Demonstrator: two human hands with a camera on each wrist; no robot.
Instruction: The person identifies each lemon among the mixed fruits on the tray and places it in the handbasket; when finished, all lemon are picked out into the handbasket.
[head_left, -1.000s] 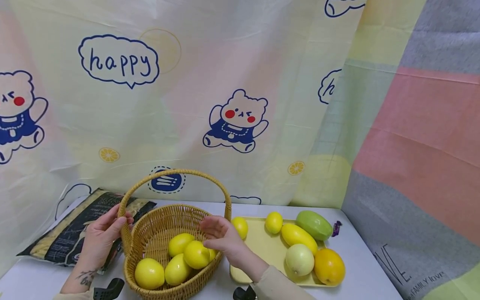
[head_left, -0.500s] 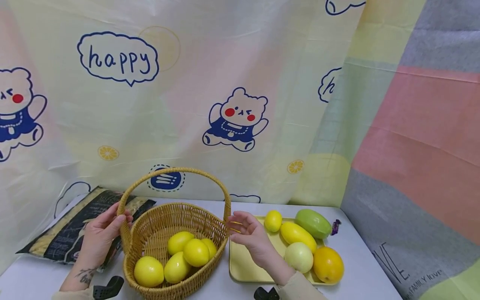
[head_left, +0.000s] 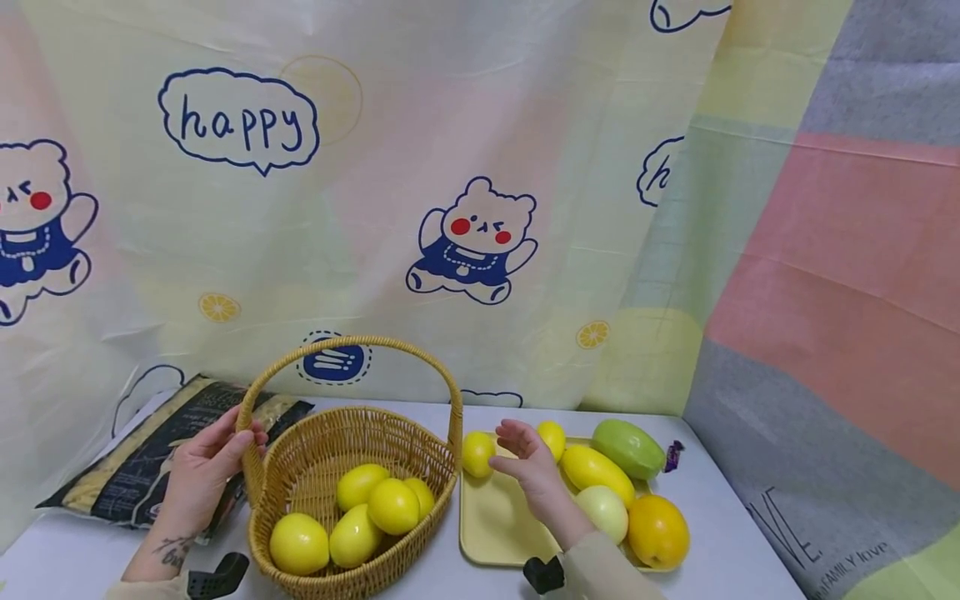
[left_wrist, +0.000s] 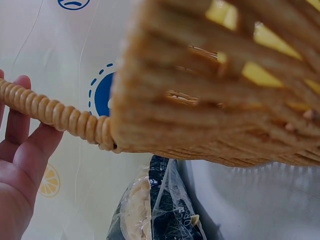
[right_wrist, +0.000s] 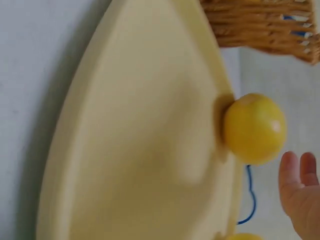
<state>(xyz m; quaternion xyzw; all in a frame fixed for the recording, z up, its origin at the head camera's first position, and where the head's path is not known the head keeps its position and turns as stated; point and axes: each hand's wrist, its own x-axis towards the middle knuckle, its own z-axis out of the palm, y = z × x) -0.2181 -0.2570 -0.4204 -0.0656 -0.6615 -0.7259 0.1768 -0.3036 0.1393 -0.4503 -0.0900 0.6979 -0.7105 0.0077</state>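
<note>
In the head view my left hand [head_left: 197,475] grips the left side of the wicker basket's handle [head_left: 246,408], thumb in front. The left wrist view shows the fingers around the wrapped cane. Several yellow lemons [head_left: 298,544] lie inside the basket [head_left: 307,450], behind its weave in the left wrist view. My right hand [head_left: 534,479] is over the yellow tray [head_left: 498,529], holding nothing, its fingers loosely bent and spread from the thumb. Just left of it a lemon [head_left: 478,454] sits at the tray's back left corner. In the right wrist view the fingertips are beside that lemon [right_wrist: 256,129].
Also on the tray are another lemon [head_left: 552,440], a long yellow fruit [head_left: 597,475], a green papaya-like fruit [head_left: 627,448], a pale round fruit [head_left: 602,512] and an orange [head_left: 658,532]. A black-and-clear bag [head_left: 135,467] lies behind the left hand. A small purple wrapper [head_left: 674,456] lies right of the tray.
My right hand has moved right, from over the basket's right side to over the tray. The tray's left lemon, hidden half a second ago, shows again. The left hand keeps its grip.
</note>
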